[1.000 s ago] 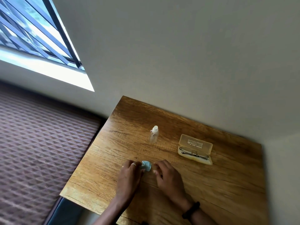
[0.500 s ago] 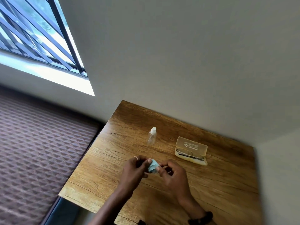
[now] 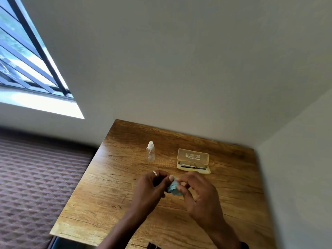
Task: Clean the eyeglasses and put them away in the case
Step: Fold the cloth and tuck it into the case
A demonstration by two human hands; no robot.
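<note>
While left hand (image 3: pixel 150 186), right hand (image 3: pixel 199 194) pinch cloth (image 3: pixel 172 187); eyeglasses (image 3: pixel 192 165) apparently in case (image 3: pixel 193 155)

A wooden tabletop (image 3: pixel 107 203) with strong grain stands in a corner, against a plain pale wall (image 3: pixel 179 60). At upper left a window (image 3: pixel 23 56) with dark bars lets bright daylight fall on a white sill (image 3: pixel 45 103). Left of the tabletop lies a brown quilted surface (image 3: pixel 36 186) with a diamond pattern
</note>
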